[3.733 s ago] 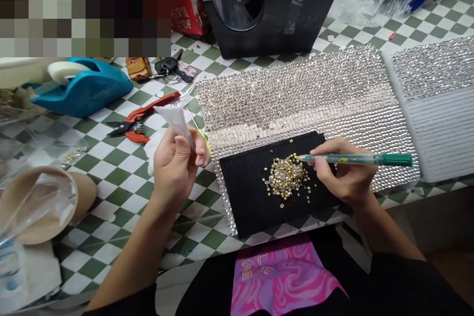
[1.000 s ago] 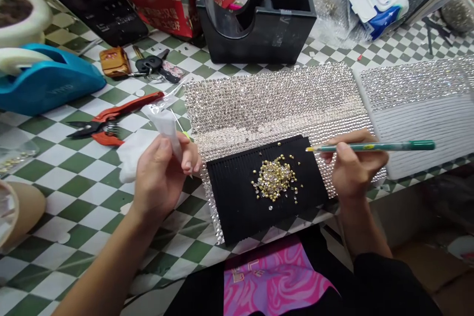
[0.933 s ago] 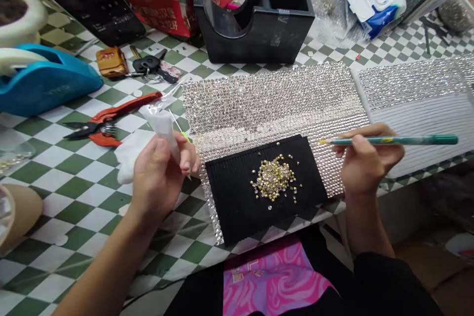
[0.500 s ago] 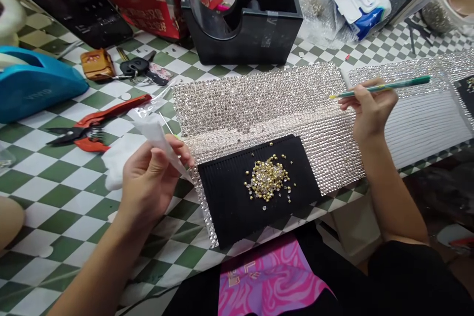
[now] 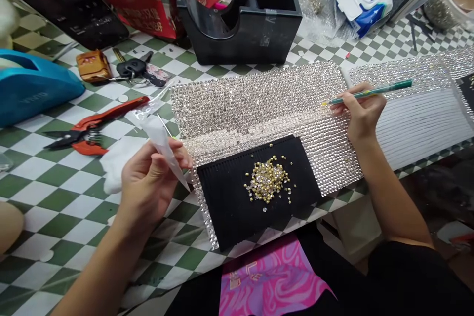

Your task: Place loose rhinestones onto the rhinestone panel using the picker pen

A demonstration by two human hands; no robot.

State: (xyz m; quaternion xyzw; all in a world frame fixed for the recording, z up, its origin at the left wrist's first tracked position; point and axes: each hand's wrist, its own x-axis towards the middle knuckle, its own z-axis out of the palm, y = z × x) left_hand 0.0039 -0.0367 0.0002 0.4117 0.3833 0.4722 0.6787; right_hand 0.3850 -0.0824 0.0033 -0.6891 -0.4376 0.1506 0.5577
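Right hand [image 5: 361, 113]: grips a green picker pencil [image 5: 370, 92], yellow tip over the rhinestone sheet [image 5: 259, 108]. Left hand [image 5: 150, 182]: pinches a white plastic cone [image 5: 161, 150] just beside the sheet. Black ridged tray [image 5: 222, 197]: lies on the sheet, bearing a heap of gold-backed rhinestones [image 5: 266, 181] between the hands.

My right grip [image 5: 365, 113] holds a green pencil [image 5: 370, 93] over a rhinestone sheet [image 5: 252, 108]; my left grip [image 5: 148, 182] pinches a white plastic cone [image 5: 162, 150] beside a black ridged tray [image 5: 222, 202] carrying a pile of loose gold stones [image 5: 266, 181].
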